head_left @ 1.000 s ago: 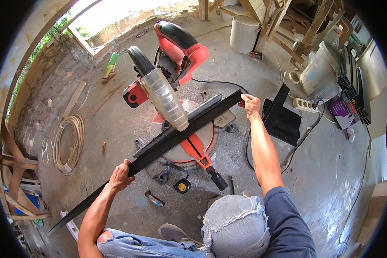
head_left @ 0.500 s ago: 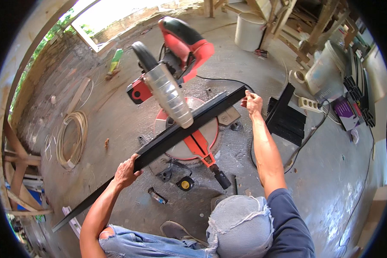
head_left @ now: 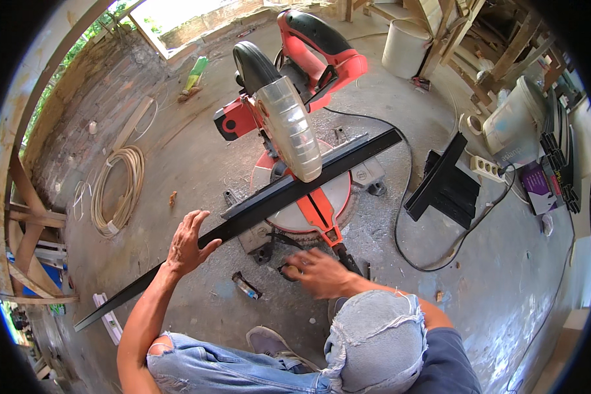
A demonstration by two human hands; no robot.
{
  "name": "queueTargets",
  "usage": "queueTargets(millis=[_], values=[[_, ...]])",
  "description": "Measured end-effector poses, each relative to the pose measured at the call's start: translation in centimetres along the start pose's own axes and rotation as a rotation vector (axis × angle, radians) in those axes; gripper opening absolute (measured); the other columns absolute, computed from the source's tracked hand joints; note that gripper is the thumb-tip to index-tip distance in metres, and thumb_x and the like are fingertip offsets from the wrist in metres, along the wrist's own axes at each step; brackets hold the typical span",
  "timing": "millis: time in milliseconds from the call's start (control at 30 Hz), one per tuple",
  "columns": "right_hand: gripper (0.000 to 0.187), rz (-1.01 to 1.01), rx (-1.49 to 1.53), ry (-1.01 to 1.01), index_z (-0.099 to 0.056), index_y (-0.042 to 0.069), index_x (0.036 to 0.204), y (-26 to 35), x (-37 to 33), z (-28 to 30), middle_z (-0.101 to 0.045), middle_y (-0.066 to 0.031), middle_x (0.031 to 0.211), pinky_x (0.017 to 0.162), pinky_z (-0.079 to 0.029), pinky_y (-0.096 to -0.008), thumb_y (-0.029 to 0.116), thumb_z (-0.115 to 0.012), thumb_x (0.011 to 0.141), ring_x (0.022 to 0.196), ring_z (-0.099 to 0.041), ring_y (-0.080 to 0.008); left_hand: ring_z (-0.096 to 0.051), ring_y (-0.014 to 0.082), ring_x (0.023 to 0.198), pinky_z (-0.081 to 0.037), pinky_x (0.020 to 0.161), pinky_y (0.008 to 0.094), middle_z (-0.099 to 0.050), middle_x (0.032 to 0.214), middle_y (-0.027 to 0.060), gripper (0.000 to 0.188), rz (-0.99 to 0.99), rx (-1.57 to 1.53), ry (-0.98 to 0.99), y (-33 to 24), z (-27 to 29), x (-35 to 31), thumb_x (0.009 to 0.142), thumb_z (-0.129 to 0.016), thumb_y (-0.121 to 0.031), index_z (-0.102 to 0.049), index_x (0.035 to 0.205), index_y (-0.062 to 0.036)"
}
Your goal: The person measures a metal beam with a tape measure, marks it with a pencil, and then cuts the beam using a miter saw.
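Observation:
A long black profile strip [head_left: 262, 209] lies slantwise across the base of a red and black mitre saw [head_left: 295, 118], against its fence. The saw head is raised, its clear guard just above the strip. My left hand [head_left: 188, 244] is open at the strip's left part, fingers spread and the thumb along its edge. Low in front of the saw, my right hand [head_left: 318, 272] reaches left, slightly blurred, fingers stretched out at a tape measure [head_left: 286, 271] on the floor. The fingers partly cover the tape measure. Whether they touch it is unclear.
Cut black pieces [head_left: 450, 187] lie right of the saw, beside a power strip [head_left: 486, 168] and a looping black cable [head_left: 400, 236]. A coiled hose [head_left: 138, 180] lies left. A small blue-and-dark object [head_left: 246, 286] rests near my shoe [head_left: 269, 341]. Buckets [head_left: 406, 49] stand behind.
My right hand has let go of the strip's far right end and come down left to the tape measure. The left hand's fingers have opened off the strip. The view has shifted slightly.

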State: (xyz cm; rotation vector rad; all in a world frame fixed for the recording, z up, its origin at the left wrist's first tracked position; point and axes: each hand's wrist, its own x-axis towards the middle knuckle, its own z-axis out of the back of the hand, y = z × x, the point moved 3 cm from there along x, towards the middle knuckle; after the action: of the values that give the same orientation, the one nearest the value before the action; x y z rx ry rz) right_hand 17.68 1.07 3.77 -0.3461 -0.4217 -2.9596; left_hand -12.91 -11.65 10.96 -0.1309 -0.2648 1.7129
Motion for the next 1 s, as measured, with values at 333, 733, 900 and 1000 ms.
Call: queueTargets(millis=[333,733,900,1000], values=[[0.060,-0.303,0.479,0.158,-0.051,0.000,0.132,1.1,3.1,-3.0,-0.060,-0.0132,0.117,0.096,-0.047,-0.0399,0.030,-0.074,0.085,0.115,-0.054,-0.0289,-0.053,0.0375,0.122,-0.045,0.102,0.0447,-0.057,0.124,0.0228,0.068,0.075,-0.384,0.540,-10.2,3.2,-0.8,0.088,-0.070,-0.049,-0.051,0.131,0.0004],[0.082,-0.662,1.500,-0.377,-0.047,0.003,0.119,2.7,6.8,0.7,-0.060,-0.0102,0.111,0.083,-0.055,-0.0334,0.016,-0.097,0.055,0.101,-0.063,-0.0189,-0.062,0.0329,0.112,-0.049,0.093,0.0404,-0.062,0.120,0.0221,0.074,0.259,-0.837,0.453,-12.2,0.1,0.2,0.087,-0.071,-0.045,-0.041,0.141,-0.0038],[0.052,-0.675,1.668,-0.486,-0.048,0.002,0.114,0.6,5.1,0.4,-0.063,-0.0102,0.100,0.074,-0.059,-0.0344,0.009,-0.084,0.077,0.090,-0.068,-0.0199,-0.062,0.0381,0.105,-0.048,0.092,0.0438,-0.062,0.117,0.0223,0.057,0.322,-0.580,0.356,-10.1,0.1,-0.4,0.085,-0.069,-0.033,-0.048,0.130,-0.0050],[0.017,-0.700,1.791,-0.734,-0.057,0.001,0.106,-5.5,2.4,2.3,-0.068,-0.0154,0.091,0.068,-0.062,-0.0362,0.013,-0.063,0.096,0.077,-0.070,-0.0224,-0.062,0.0336,0.079,-0.048,0.075,0.0432,-0.063,0.084,0.0213,0.030,0.450,-0.439,0.226,-6.3,1.4,-0.7,0.082,-0.065,-0.023,-0.059,0.102,-0.0007]])
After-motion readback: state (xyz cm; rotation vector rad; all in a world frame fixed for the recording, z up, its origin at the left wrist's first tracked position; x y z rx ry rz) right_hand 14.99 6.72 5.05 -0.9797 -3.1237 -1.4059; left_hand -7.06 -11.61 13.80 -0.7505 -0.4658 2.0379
